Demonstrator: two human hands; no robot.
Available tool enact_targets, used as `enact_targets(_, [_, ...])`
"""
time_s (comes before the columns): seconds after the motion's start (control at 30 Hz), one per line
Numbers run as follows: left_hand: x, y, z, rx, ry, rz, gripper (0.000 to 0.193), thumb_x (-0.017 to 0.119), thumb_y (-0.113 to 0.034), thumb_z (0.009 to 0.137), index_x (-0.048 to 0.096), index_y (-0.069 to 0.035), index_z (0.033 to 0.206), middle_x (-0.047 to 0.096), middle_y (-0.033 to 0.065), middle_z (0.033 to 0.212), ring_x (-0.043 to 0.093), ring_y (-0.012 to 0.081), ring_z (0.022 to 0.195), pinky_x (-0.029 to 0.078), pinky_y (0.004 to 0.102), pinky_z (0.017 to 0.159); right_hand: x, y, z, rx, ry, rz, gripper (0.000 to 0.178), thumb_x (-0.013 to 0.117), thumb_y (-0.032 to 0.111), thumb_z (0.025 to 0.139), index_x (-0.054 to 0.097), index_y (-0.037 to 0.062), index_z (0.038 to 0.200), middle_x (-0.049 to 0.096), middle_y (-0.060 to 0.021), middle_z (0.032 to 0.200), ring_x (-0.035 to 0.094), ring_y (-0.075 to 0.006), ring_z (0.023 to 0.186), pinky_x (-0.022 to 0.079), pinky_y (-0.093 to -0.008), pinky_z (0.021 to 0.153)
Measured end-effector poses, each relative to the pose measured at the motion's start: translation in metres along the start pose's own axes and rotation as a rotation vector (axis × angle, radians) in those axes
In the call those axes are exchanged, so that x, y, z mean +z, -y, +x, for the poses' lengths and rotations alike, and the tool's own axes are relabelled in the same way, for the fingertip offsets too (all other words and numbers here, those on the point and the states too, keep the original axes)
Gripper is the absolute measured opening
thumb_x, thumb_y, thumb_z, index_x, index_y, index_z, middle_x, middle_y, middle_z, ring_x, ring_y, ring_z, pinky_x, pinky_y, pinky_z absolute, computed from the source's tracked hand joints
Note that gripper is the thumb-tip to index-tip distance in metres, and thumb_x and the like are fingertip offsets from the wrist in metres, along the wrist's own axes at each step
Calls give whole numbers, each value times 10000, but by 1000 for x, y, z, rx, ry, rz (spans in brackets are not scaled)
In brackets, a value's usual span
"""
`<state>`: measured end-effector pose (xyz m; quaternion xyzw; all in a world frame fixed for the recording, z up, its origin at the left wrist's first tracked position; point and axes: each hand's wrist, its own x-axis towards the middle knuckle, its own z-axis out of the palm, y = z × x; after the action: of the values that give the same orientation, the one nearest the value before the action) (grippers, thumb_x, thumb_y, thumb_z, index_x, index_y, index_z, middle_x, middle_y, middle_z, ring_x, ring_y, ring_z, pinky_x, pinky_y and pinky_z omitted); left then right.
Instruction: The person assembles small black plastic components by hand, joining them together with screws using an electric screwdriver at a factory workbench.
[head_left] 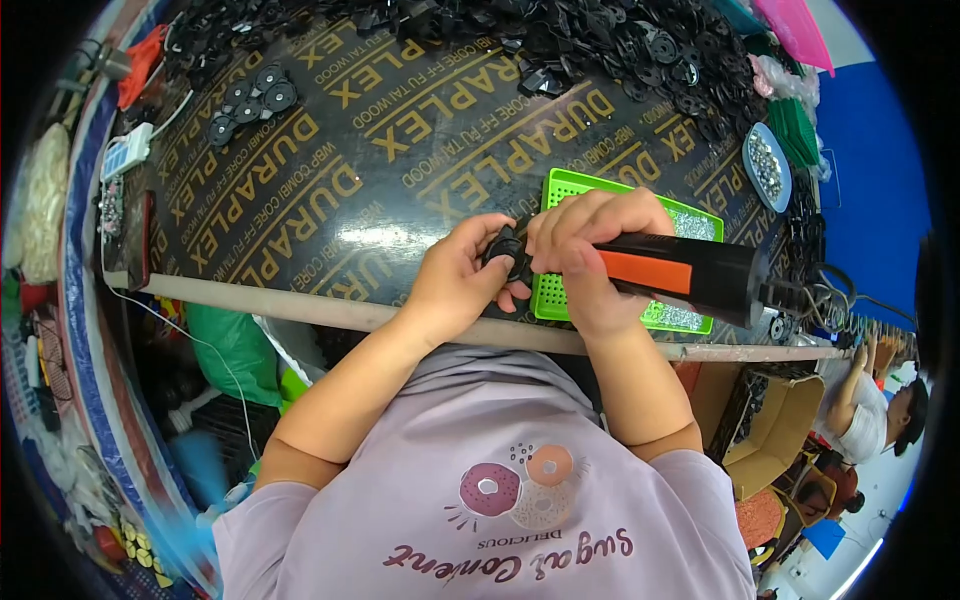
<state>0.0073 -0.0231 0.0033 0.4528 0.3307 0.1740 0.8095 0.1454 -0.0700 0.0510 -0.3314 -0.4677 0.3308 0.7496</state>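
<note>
Over the table's near edge, my left hand (462,272) is closed around a small black plastic part (508,252). My right hand (598,250) grips a black and orange electric screwdriver (690,278), which lies level with its cord end to the right. The tool's front end points left at the black part; my fingers hide its tip, so I cannot tell whether it touches. Beneath my right hand stands a bright green perforated tray (556,186) holding many small silvery screws (690,222).
A large heap of black plastic parts (660,60) covers the table's far side. A smaller group of round black parts (250,100) lies at the far left. At the right stands a light blue bowl (752,165) of small metal pieces. An open cardboard box (765,440) is below right.
</note>
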Motion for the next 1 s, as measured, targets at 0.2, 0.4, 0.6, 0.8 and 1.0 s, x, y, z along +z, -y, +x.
enact_targets(0.2, [3,4,1,140,-30,140,370,496,67,892,437,11,1253,618,93,912,646,132,688,513,232,543,-8,18,6,-166,240,-84,333,773,140,788,488,81,950,566,-65,695,575,-209,587,507,-373,581])
enact_targets(0.4, [3,-3,-5,86,-92,-92,349,461,55,904,406,-49,1232,529,137,1126,647,176,791,515,238,601,-36,54,11,-68,-205,-170,238,672,-52,796,467,42,872,559,-74,672,555,-164,522,483,-278,513])
enact_targets(0.6, [4,-10,-7,136,-136,-51,332,447,85,883,385,-91,1158,525,105,1111,644,223,907,542,298,756,-53,40,-3,-29,-387,-313,209,702,-62,782,516,25,825,588,-72,695,580,-124,531,486,-240,503])
enact_targets(0.8, [5,-11,-5,120,-137,-40,276,470,85,879,389,-76,1088,597,157,1134,649,230,935,540,297,757,-54,36,-4,-28,-379,-275,215,713,-58,776,520,21,826,585,-67,669,581,-120,515,486,-236,494])
enact_targets(1.0, [6,-16,-5,22,-133,-85,244,499,48,903,370,-61,1079,594,166,1157,656,193,877,538,263,687,-57,34,-5,-34,-366,-320,221,713,-61,772,514,22,820,582,-66,665,574,-118,511,484,-234,488])
